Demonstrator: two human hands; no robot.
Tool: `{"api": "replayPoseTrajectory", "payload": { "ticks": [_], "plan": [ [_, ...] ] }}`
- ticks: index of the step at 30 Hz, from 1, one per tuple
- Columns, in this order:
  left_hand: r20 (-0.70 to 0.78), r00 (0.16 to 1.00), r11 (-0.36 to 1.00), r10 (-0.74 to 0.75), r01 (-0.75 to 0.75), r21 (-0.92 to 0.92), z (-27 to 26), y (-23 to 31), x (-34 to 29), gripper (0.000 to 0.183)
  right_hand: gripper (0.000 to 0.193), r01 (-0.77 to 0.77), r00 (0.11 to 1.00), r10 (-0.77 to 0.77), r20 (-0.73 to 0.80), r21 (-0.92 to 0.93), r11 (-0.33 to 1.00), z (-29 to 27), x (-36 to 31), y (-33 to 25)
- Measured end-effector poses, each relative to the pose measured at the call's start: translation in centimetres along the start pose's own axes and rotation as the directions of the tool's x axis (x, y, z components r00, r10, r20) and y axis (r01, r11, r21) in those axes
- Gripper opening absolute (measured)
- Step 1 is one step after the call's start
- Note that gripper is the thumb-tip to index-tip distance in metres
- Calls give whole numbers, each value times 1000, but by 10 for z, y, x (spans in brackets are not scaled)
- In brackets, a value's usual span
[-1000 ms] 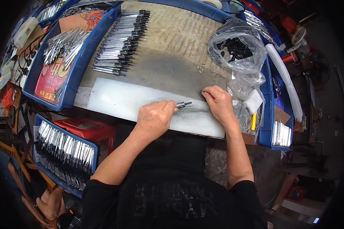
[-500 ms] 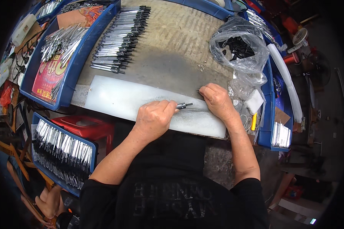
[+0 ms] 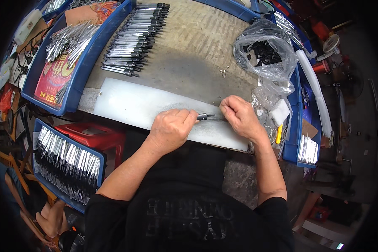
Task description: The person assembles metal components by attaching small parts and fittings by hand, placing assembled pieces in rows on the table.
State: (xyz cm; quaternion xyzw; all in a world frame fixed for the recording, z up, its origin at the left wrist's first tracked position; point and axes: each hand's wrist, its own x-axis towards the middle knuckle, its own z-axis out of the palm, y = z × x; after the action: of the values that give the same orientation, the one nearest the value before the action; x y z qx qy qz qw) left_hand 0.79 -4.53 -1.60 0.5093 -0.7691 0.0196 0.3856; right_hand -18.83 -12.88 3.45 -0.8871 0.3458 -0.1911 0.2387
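Observation:
My left hand (image 3: pixel 174 130) is closed around a pen (image 3: pixel 203 116); the pen's black end and thin tip stick out to the right, and the rest is hidden in the fingers. To the right of that tip, my right hand (image 3: pixel 241 117) has its fingers pinched together; what they hold, if anything, is hidden. Both hands are over a white board (image 3: pixel 134 101) along the near edge of the bench. A few tiny metal parts (image 3: pixel 224 72) are scattered beyond my right hand. A row of assembled-looking pens (image 3: pixel 134 40) lies at the far left of the bench.
A clear plastic bag (image 3: pixel 264 46) of small black parts sits at the back right. Near it are a white pad (image 3: pixel 280 111) and a yellow-handled tool (image 3: pixel 279 134). Blue trays (image 3: pixel 77 90) with pen parts flank the bench; another tray (image 3: pixel 101 168) and a red stool (image 3: pixel 92 136) are lower left.
My right hand has shifted slightly nearer to me and closer to the pen's level. My left hand keeps hold of the pen, almost in place. The view has tilted a little.

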Motion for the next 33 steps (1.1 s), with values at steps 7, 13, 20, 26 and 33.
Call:
{"api": "replayPoseTrajectory", "payload": {
  "ticks": [7,13,20,26,33],
  "plan": [
    [4,1000,999,11,-11,38,1,0,-1,16,11,24,992,-33,119,80,997,5,7,-27],
    [30,999,998,21,-22,58,0,2,-1,16,13,-21,989,23,148,-15,1000,12,10,-28],
    [25,999,996,37,-39,75,2,1,-3,16,15,-122,975,134,179,-75,990,11,15,-41],
    [30,998,995,47,-49,81,2,1,-2,14,12,-212,967,218,130,-59,976,13,11,-46],
    [46,998,997,29,-33,70,2,0,-3,14,14,-218,967,220,133,-25,976,11,14,-42]
  ]
}}
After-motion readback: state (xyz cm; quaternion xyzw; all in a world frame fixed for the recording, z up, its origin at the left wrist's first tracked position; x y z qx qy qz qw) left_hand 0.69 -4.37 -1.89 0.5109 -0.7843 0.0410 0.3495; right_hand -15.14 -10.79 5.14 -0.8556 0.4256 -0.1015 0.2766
